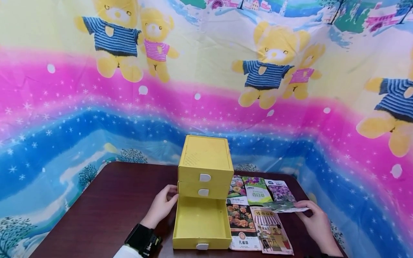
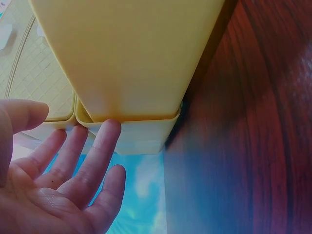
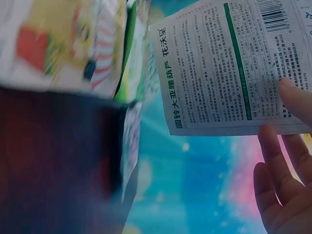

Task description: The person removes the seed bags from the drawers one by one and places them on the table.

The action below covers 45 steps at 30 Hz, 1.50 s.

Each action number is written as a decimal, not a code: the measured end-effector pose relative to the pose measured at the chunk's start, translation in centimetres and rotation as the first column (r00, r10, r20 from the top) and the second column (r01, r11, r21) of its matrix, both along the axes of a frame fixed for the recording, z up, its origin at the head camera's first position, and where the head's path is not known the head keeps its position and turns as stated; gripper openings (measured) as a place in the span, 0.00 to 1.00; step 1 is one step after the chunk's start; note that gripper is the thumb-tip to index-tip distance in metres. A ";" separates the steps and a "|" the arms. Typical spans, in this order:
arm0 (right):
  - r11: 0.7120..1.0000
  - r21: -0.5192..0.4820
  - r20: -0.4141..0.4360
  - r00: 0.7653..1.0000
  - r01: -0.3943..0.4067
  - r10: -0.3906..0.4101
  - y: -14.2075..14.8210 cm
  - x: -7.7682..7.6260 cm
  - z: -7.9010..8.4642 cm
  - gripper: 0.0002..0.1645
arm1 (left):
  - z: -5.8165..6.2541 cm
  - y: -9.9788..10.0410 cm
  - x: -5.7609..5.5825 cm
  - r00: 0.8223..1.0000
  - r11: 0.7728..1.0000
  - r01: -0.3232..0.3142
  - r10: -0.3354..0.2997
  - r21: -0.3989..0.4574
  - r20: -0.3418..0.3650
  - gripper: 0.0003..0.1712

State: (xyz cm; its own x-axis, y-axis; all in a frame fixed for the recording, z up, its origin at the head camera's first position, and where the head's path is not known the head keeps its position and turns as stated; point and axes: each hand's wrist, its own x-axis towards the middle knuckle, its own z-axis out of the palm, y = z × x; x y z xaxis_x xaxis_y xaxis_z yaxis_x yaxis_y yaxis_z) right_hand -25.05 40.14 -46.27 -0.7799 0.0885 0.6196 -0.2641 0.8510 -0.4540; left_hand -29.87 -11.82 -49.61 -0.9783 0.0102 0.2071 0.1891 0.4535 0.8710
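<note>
A yellow drawer unit stands on the table, its bottom drawer pulled out with nothing visible inside. My left hand is at the unit's left side; its extended fingertips touch the casing edge by the open drawer in the left wrist view. Between thumb and fingers, my right hand pinches a seed packet above other packets. In the right wrist view that packet shows its printed back, with a green band and a barcode.
Right of the unit lie several seed packets in two rows, among them an orange-flower packet, a shop-picture packet and a purple-flower packet. The dark red table meets a printed bear cloth behind.
</note>
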 end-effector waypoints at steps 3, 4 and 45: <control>0.999 -0.001 0.023 0.998 0.054 -0.054 0.9 0.7 -0.3 0.18 | 0.0 0.0 0.0 1.000 1.000 -0.001 0.001 -0.003 -0.004 0.16; 0.998 -0.008 0.025 0.998 0.056 -0.056 1.4 0.8 -0.4 0.18 | -0.1 0.0 0.0 1.000 1.000 -0.001 0.001 -0.002 -0.004 0.16; 0.956 0.122 0.589 0.795 -0.266 0.146 10.5 2.5 -3.7 0.18 | -0.1 0.3 0.1 1.000 1.000 -0.012 0.012 -0.007 -0.010 0.17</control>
State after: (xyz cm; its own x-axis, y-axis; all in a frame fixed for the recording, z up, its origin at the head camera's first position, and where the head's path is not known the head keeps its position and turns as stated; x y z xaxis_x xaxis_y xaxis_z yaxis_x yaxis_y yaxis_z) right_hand -22.50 50.65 -49.96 -0.9813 -0.1867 0.0469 -0.1892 0.8904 -0.4141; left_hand -29.78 -11.48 -49.70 -0.9762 0.0000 0.2171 0.1925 0.4618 0.8658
